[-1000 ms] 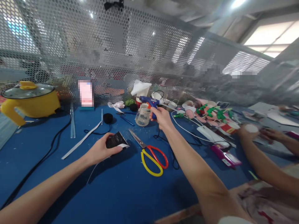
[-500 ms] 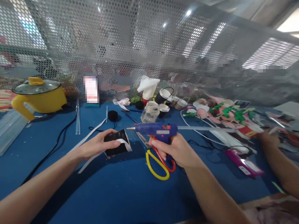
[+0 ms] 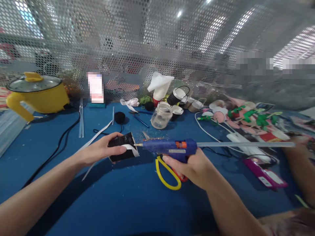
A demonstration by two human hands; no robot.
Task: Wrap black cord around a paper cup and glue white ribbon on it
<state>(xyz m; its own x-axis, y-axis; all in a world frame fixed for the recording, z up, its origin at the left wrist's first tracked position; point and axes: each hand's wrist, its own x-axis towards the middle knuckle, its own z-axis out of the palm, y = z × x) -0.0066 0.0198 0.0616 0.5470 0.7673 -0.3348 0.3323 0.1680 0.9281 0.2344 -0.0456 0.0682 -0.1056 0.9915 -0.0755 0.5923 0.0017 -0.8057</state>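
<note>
My left hand (image 3: pixel 108 149) is closed around a black yarn-wrapped cup (image 3: pixel 124 140) lying on its side. Its thumb presses a white ribbon (image 3: pixel 130 149) against the cup near the rim, and the ribbon's long tails trail off to the left. In my right hand (image 3: pixel 189 165) is a blue hot glue gun (image 3: pixel 167 146) with a long clear glue stick (image 3: pixel 246 144) out of its back. The nozzle is at the cup's rim; whether it touches cannot be told. Partly hidden beneath the gun lie scissors (image 3: pixel 169 175) with yellow and red handles.
A glass jar (image 3: pixel 161 116), several small yarn-wrapped cups (image 3: pixel 176 95) and a black yarn ball (image 3: pixel 119 117) stand behind. At left is a yellow electric pot (image 3: pixel 46 96); at right, a purple box (image 3: pixel 264 173), craft flowers (image 3: pixel 248 116) and another person's arm (image 3: pixel 299 164).
My right hand has brought the glue gun's nozzle down to the cup's rim. The gun now covers more of the scissors. My left hand keeps its hold; the view has shifted slightly.
</note>
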